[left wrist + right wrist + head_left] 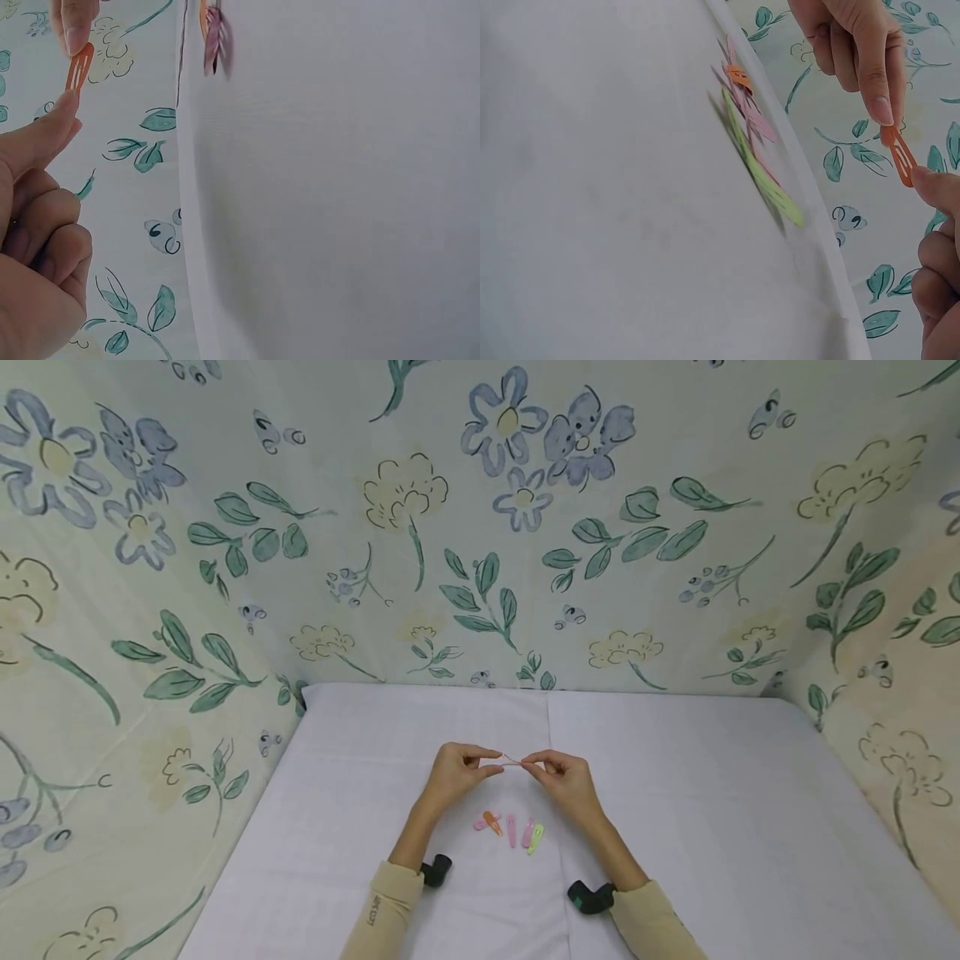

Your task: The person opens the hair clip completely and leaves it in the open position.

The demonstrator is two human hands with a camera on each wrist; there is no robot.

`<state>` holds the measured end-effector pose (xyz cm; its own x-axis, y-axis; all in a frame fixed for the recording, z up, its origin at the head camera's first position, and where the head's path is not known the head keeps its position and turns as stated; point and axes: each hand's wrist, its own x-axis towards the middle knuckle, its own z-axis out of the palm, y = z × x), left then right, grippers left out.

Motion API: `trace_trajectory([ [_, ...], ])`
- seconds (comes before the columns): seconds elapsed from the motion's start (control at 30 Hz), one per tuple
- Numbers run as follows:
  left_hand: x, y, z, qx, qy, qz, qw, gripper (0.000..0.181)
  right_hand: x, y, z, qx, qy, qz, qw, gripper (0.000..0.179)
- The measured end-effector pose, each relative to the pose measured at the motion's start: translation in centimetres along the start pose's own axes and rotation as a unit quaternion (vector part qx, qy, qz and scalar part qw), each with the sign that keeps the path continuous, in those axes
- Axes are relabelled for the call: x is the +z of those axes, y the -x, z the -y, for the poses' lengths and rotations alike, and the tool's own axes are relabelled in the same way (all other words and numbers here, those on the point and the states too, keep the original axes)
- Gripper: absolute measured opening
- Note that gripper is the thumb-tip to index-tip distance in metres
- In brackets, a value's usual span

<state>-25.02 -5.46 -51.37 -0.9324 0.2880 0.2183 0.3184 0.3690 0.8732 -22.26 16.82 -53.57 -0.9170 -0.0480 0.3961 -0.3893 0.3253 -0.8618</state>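
Observation:
An orange snap hair clip (79, 69) is held between both hands above the table; in the head view the same hair clip (513, 763) looks thin, nearly edge-on. My left hand (459, 770) has its thumb and index finger at one end of it. With thumb and index finger, my right hand (567, 779) pinches the other end. Below the hands lie several loose hair clips: a second orange clip (492, 823) over a pink one, a pink clip (512, 831) in the middle, and a yellow-green clip (536, 839) beside another pink clip (527, 833).
White cloth (360, 827) covers the table, with a fold line running from back to front. Floral fabric (450, 568) hangs behind and at both sides. Black camera mounts (591, 897) sit on both wrists, near the beige sleeves (386, 906).

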Motion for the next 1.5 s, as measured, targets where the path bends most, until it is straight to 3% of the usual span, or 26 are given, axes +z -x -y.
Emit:
trace_trajectory([
  [0.23, 0.4, -0.6, -0.6, 0.036, -0.023, -0.027, 0.9987, 0.005, -0.2, -0.4, -0.2, 0.009, 0.018, -0.008, 0.9998, 0.004],
  [0.43, 0.7, -1.0, -0.4, 0.031, -0.05, -0.026, 0.9979, 0.004, 0.1, -0.8, -0.5, 0.022, 0.019, -0.016, 0.9995, 0.006],
  [0.63, 0.7, -2.1, -0.2, 0.03, -0.073, -0.031, 0.9964, 0.004, 0.4, -1.9, -0.6, 0.045, 0.058, -0.02, 0.9971, 0.009],
  [1.03, 1.2, -7.3, 1.7, -0.029, -0.179, 0.03, 0.983, 0.007, 0.9, -5.6, -3.6, 0.06, 0.113, -0.014, 0.9917, 0.01],
  [1.3, 1.9, -8.3, 2.4, -0.078, -0.211, 0.046, 0.9732, 0.006, 1.5, -6.4, -5.1, 0.076, 0.119, 0.014, 0.9898, 0.008],
  [1.5, 2.1, -8.6, 2.3, -0.103, -0.206, 0.051, 0.9717, 0.004, 1.4, -6.7, -5.3, 0.073, 0.131, 0.02, 0.9885, 0.009],
])
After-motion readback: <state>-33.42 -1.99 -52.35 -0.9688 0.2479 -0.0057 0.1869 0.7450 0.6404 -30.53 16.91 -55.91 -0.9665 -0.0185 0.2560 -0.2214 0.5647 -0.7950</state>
